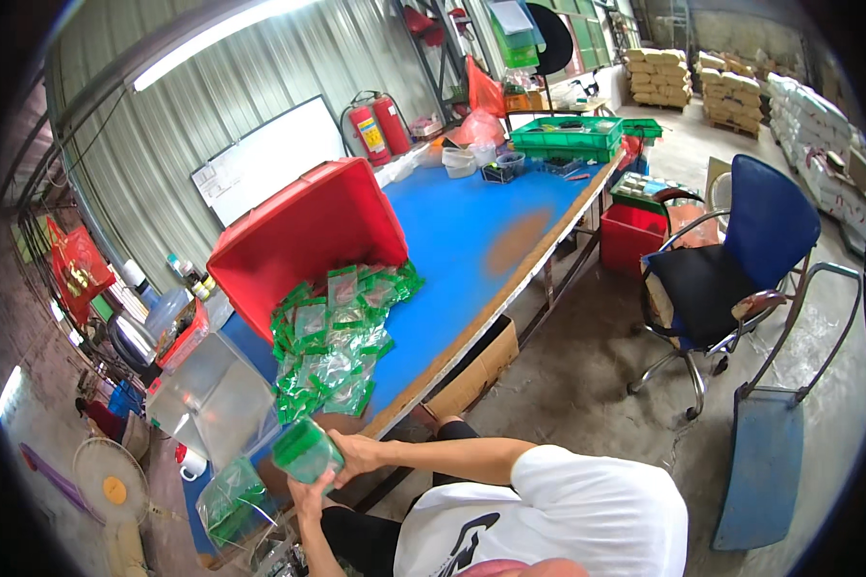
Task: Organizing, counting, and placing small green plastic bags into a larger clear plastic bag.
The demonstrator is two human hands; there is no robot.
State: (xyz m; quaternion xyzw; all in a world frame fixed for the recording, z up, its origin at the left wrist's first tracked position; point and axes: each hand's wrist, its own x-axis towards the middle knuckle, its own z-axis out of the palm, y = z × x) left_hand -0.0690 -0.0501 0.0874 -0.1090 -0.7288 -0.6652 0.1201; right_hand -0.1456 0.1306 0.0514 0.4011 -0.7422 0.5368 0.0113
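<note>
Both my hands are closed on a bundle of green and clear plastic packets (305, 450), held just off the table's near edge. My right hand (358, 456) grips its right side, and my left hand (312, 489) holds it from below. Beyond my hands, a pile of similar green-edged clear packets (332, 337) spills onto the blue table (452, 240) from a tipped red bin (308, 216). Left of my hands is a clear container (236, 505) with more green packets. How many packets are in the bundle I cannot tell.
A translucent plastic bin (207, 389) stands left of the pile, near a white-and-red mug (191, 465). Green trays (568, 137) and small tubs (459, 162) sit at the table's far end. To the right are a blue office chair (765, 216) and a blue trolley (760, 471).
</note>
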